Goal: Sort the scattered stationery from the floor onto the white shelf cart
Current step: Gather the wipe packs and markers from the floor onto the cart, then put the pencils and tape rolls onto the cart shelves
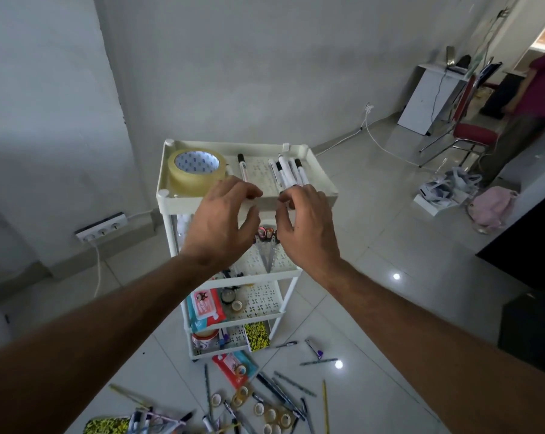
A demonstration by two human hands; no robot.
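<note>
The white shelf cart [322,183] stands against the wall with several tiers. Its top tray holds a large roll of clear tape [196,170], one white marker [242,166] and a bunch of white markers [289,170] at the right. My left hand [219,228] hovers over the tray's front edge, fingers apart and empty. Beside it, my right hand [305,228] has its fingertips at the near ends of the marker bunch; whether it grips them is unclear. Scissors [266,245] lie on the second tier. Pens, pencils and small tape rolls [264,408] are scattered on the floor below.
Lower tiers hold a wipes pack [206,308], small tape rolls and a mug. A power strip [101,228] sits by the wall at left. A red chair [471,133], white desk, bags [493,205] and a person stand at the far right; dark furniture [531,245] is at right.
</note>
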